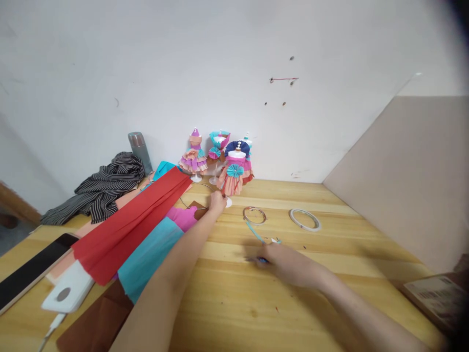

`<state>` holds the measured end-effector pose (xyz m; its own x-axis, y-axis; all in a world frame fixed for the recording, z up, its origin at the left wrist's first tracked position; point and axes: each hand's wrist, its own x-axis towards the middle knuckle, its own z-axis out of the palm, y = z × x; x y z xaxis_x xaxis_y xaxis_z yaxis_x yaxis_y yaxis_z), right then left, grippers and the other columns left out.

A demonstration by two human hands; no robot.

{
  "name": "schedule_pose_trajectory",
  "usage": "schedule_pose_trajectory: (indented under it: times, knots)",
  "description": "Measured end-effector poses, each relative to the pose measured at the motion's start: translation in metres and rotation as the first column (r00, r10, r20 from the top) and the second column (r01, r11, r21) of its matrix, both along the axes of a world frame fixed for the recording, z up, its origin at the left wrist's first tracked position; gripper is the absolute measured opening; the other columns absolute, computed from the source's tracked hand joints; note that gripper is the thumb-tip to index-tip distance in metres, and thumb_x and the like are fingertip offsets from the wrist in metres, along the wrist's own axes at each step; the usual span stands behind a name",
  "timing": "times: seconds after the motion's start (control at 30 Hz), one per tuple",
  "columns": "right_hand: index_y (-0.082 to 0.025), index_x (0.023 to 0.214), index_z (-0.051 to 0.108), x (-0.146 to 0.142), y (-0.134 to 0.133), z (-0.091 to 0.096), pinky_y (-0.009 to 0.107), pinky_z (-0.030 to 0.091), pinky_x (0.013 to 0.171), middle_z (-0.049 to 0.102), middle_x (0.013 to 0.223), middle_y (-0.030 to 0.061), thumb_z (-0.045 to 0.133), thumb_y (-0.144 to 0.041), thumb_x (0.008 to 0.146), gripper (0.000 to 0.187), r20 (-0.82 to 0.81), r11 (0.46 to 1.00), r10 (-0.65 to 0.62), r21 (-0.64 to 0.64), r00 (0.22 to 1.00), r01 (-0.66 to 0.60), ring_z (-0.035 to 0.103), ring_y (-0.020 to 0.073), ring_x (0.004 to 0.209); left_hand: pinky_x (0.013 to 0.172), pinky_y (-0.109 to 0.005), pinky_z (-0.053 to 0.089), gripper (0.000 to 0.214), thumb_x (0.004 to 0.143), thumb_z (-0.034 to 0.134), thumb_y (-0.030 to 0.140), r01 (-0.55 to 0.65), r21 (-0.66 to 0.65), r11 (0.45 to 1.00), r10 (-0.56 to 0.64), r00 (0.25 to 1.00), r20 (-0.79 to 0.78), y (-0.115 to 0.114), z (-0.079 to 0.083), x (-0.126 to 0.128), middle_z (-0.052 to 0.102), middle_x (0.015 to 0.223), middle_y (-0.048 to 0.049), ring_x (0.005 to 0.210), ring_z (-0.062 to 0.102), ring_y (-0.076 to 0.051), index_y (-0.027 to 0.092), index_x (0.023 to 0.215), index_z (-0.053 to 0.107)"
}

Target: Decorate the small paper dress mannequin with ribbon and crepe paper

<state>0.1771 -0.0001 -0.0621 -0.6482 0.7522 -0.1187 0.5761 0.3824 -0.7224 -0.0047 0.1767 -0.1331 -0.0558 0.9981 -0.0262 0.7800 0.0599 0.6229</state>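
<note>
My left hand (217, 202) is closed at the white base of the front miniature dress stand (234, 178), which wears a pink and peach crepe-paper dress with a navy collar and a turquoise rosette. Its fingertips are partly hidden. My right hand (280, 260) is blurred by motion low over the table, fingers drawn together. Something dark and pointed with a bit of blue shows at its fingertips; I cannot make out what it is. Just beyond that hand, a thin turquoise paper strip (255, 231) lies beside a roll of narrow tape (255, 215).
Behind stand more paper-dressed stands (195, 156) against the wall. Another tape ring (305, 220) lies to the right. On the left are red crepe paper (135, 222), turquoise paper (150, 256), a phone (34, 266), a white device with a cable (69, 288), a striped cloth (106, 188) and a bottle (140, 151). A box (434, 298) sits at right.
</note>
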Motion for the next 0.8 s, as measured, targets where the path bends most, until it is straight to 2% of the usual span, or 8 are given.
schedule_pose_trajectory:
  times: [0.03,0.17,0.27,0.37,0.43,0.53,0.67,0.8]
  knots:
    - [-0.019,0.057,0.056,0.001,0.001,0.002,0.021,0.032,0.048,0.054,0.054,-0.0014,0.054,-0.015,0.076,0.02,0.011,0.999,-0.019,0.041,1.0,0.018,0.042,0.0105,0.05,0.085,-0.04,0.051,0.035,0.088,0.056,0.033,-0.002,0.001,1.0,0.002,1.0,0.004,0.0,-0.001,0.001,0.057,0.119,-0.0095,0.104,0.058,-0.021,0.017,0.119,0.055]
    - [-0.019,0.061,0.054,-0.011,0.001,0.002,0.022,0.03,0.05,0.055,0.058,-0.0015,0.049,-0.016,0.08,0.02,0.113,0.996,0.065,0.054,0.991,-0.071,0.043,0.0111,0.051,0.085,-0.04,0.051,0.035,0.088,0.056,0.033,-0.013,0.008,1.0,0.013,1.0,0.018,0.0,-0.002,0.004,0.057,0.118,-0.0093,0.103,0.058,-0.021,0.017,0.118,0.055]
    - [-0.019,0.063,0.053,-0.022,0.005,0.001,0.023,0.033,0.052,0.058,0.061,0.0004,0.048,-0.022,0.084,0.022,0.05,0.994,-0.008,0.112,0.999,0.003,0.048,0.0127,0.054,0.085,-0.04,0.051,0.033,0.088,0.056,0.034,-0.022,0.023,0.999,0.022,0.999,0.025,-0.002,-0.002,0.006,0.058,0.116,-0.0089,0.102,0.059,-0.02,0.016,0.116,0.056]
    - [-0.019,0.066,0.051,-0.027,0.015,0.005,0.024,0.037,0.053,0.055,0.059,0.0007,0.038,-0.032,0.09,0.03,-0.029,0.997,-0.077,0.026,0.997,0.078,0.05,0.0131,0.052,0.086,-0.037,0.049,0.027,0.088,0.055,0.031,-0.029,0.057,0.998,0.028,0.999,0.028,-0.005,-0.002,0.008,0.063,0.109,-0.0104,0.101,0.06,-0.02,0.015,0.108,0.062]
    - [-0.019,0.063,0.047,-0.03,0.021,0.008,0.025,0.037,0.055,0.052,0.057,0.0001,0.037,-0.036,0.09,0.033,-0.057,0.996,-0.084,0.028,0.995,0.085,0.048,0.0127,0.053,0.086,-0.032,0.047,0.022,0.087,0.056,0.026,-0.032,0.084,0.996,0.029,0.999,0.028,-0.006,-0.003,0.008,0.067,0.104,-0.0136,0.1,0.062,-0.021,0.013,0.102,0.066]
    - [-0.019,0.061,0.043,-0.038,0.023,0.011,0.024,0.035,0.056,0.048,0.058,-0.0008,0.041,-0.038,0.088,0.034,-0.095,0.995,-0.064,0.071,0.993,0.07,0.044,0.0119,0.056,0.083,-0.03,0.045,0.022,0.083,0.057,0.02,-0.035,0.113,0.993,0.032,0.999,0.025,-0.009,-0.002,0.008,0.068,0.102,-0.0177,0.099,0.063,-0.023,0.011,0.099,0.069]
    - [-0.017,0.068,0.05,-0.046,0.018,0.01,0.024,0.034,0.054,0.046,0.059,-0.0015,0.041,-0.038,0.087,0.03,-0.123,1.0,-0.02,0.003,0.992,0.021,0.043,0.0114,0.056,0.08,-0.03,0.045,0.023,0.08,0.056,0.015,-0.01,0.135,0.991,0.006,1.0,0.03,-0.02,0.003,0.003,0.07,0.098,-0.0174,0.094,0.064,-0.024,0.011,0.098,0.071]
    - [-0.016,0.069,0.053,-0.046,0.01,0.011,0.024,0.035,0.055,0.047,0.058,-0.0012,0.04,-0.036,0.087,0.03,-0.136,0.998,-0.003,-0.057,0.991,-0.005,0.044,0.0114,0.055,0.078,-0.029,0.044,0.024,0.076,0.057,0.011,0.043,0.154,0.987,-0.052,0.997,0.052,-0.041,0.015,-0.005,0.071,0.091,-0.0148,0.087,0.064,-0.021,0.011,0.095,0.072]
